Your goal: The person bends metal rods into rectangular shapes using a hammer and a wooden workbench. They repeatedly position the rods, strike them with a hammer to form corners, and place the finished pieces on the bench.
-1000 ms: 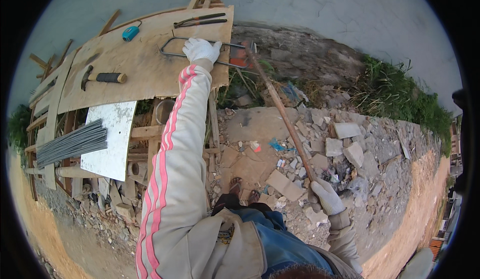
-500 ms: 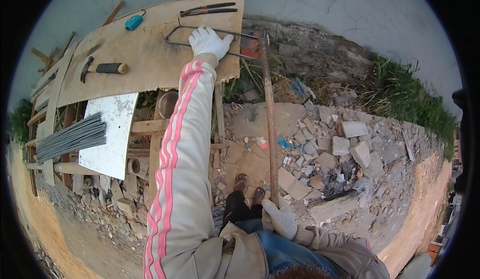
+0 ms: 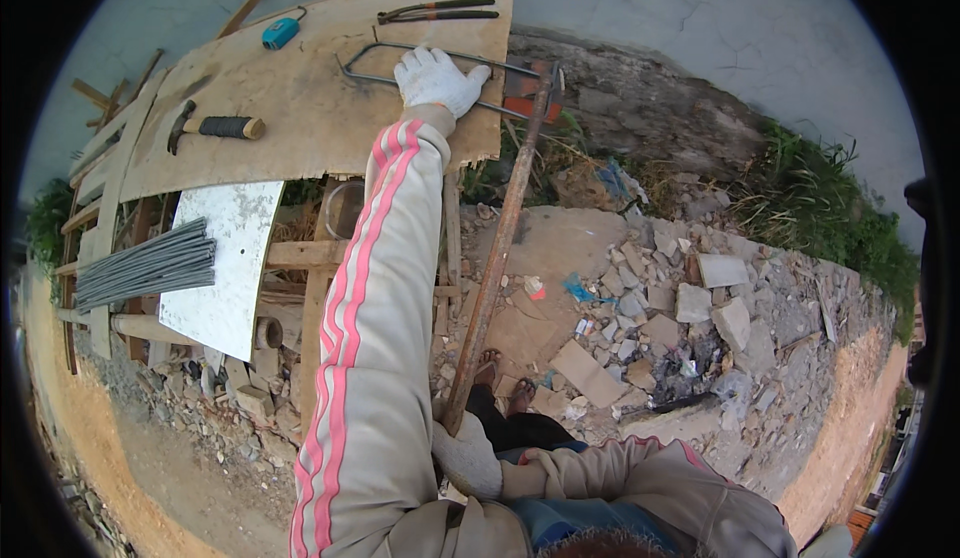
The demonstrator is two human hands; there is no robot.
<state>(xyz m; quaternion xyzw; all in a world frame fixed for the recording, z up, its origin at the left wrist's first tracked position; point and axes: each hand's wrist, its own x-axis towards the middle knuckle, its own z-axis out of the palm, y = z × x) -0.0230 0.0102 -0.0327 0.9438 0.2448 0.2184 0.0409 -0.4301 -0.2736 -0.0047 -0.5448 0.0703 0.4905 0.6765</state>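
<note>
My left hand [image 3: 438,80], in a white knit glove, lies flat with its thumb out on a bent steel rod [image 3: 370,77] on the plywood tabletop [image 3: 310,108]. The rod forms a long narrow loop, reaching past the board's right edge. There it meets the upper end of a long rusty bar [image 3: 500,248], beside a reddish metal piece [image 3: 522,88]. The bar slants down toward my body. Low in front of me, my gloved right hand [image 3: 467,458] is closed around its lower end. How rod and bar engage is hard to make out.
Pincers [image 3: 440,11], a teal tape measure [image 3: 281,33] and a hammer [image 3: 222,127] lie on the plywood. Cut steel rods [image 3: 150,263] rest across a white panel [image 3: 222,308]. Broken rubble [image 3: 690,303] covers the ground at right, below a wall [image 3: 780,48].
My right hand has swung the bar's lower end leftward, so the bar leans where it stood nearly upright. My left hand stays on the rod. The whole view has shifted slightly.
</note>
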